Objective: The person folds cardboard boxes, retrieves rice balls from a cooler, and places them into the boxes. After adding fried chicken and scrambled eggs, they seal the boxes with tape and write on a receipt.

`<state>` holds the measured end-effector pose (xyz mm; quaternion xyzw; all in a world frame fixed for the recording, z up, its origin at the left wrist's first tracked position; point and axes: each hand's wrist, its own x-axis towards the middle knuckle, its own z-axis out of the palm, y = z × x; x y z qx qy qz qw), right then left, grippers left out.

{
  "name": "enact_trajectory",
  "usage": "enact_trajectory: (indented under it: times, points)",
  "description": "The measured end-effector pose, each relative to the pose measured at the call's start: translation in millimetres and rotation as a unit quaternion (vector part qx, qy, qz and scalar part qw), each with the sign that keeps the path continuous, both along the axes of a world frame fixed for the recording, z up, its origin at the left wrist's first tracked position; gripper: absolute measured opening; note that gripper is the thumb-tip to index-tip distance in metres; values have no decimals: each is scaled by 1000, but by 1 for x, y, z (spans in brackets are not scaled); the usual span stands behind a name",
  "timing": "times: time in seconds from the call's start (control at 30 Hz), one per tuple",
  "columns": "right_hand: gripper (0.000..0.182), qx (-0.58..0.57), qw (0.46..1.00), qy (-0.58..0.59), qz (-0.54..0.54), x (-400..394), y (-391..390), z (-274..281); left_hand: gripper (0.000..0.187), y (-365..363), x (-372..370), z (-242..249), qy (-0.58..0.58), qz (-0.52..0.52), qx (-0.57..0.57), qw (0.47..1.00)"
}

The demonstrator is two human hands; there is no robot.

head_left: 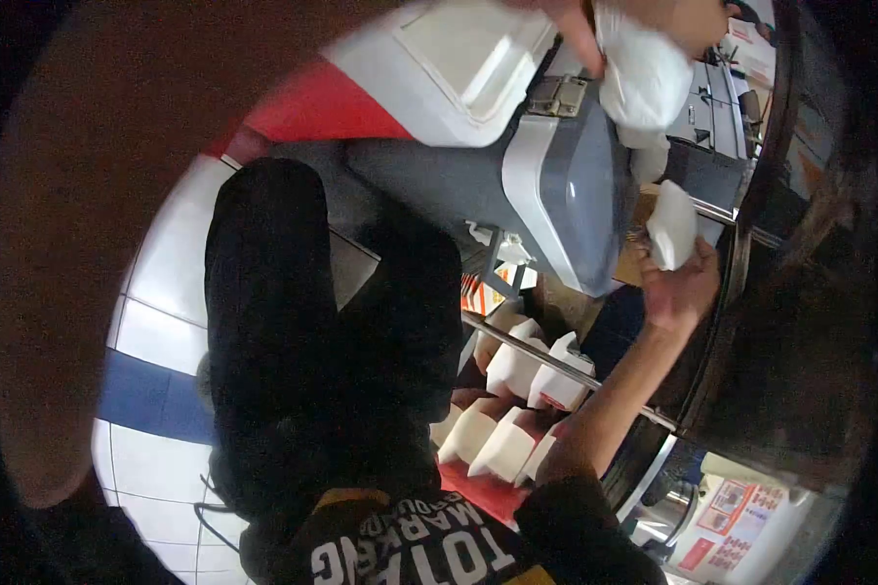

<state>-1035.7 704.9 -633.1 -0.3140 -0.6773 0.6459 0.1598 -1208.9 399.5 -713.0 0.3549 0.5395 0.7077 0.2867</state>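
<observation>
At the top, my left hand (580, 41) grips a crinkled white plastic bag (646, 83), partly cut off by the frame edge. The bag hangs beside a grey and white box (580, 185) with a metal latch. Lower on the right, my right hand (681, 288) is closed around the lower end of a smooth white packet (671, 226); what is inside it is not visible. This packet is just below the bag. My left arm fills the left side, very close and dark.
Several white cartons (502, 444) stand in rows on a red surface (478, 487), with a metal rail (537, 353) above them. A white panel with a raised rim (478, 54) is at the top. White and blue floor tiles (161, 390) lie left. A printed sheet (737, 517) is at lower right.
</observation>
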Motion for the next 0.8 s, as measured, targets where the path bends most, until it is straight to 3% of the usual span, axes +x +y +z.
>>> enact_trajectory:
  times: [0.17, 0.27, 0.3, 0.33, 0.37, 0.4, 0.43, 0.47, 0.5, 0.53, 0.57, 0.63, 0.7, 0.77, 0.8]
  points:
    - [41, -4, 998, 29, -59, 24, -1, -31, 50, 29, 48, 3, 12, 69, -57, 996]
    - [38, -11, 999, 32, 23, 26, 15, -42, 50, 61, 75, 0, 112, 173, -140, 969]
    - [37, -49, 997, 25, 59, 28, 42, -50, 50, 74, 81, -5, 131, 176, -146, 965]
    - [37, -57, 996, 44, 61, 28, 46, -56, 48, 86, 86, -10, 154, 244, -132, 948]
    - [40, 17, 996, 39, 81, 28, 46, -61, 46, 94, 89, -11, 176, 309, -114, 928]
    - [42, 91, 990, 36, 98, 24, 30, -59, 46, 94, 94, -6, 198, 309, -117, 923]
    - [45, 227, 969, -60, 82, 28, 15, -47, 44, 91, 100, -4, 254, 313, -170, 899]
    - [45, 218, 972, -37, 79, 36, 42, -59, 42, 88, 104, -2, 309, 318, -224, 868]
    - [46, 524, 833, -28, 176, 39, 93, -88, 42, 92, 106, -5, 333, 324, -230, 856]
    - [47, 771, 591, -20, 236, 36, 116, -109, 40, 99, 108, -10, 373, 358, -215, 829]
    - [47, 769, 598, 0, 227, 38, 95, -105, 38, 100, 107, -14, 408, 390, -199, 801]
    - [46, 698, 706, -103, 70, 38, 31, -64, 36, 86, 96, -13, 422, 414, -171, 788]
    - [44, 687, 720, -55, 79, 14, -19, -16, 31, 62, 75, -12, 405, 427, -129, 799]
    - [40, 684, 719, 44, 115, -17, -42, 0, 28, 16, 42, -16, 422, 431, -192, 774]
    - [40, 689, 713, 47, 121, -34, -63, 7, 16, -6, 17, -26, 415, 436, -266, 753]
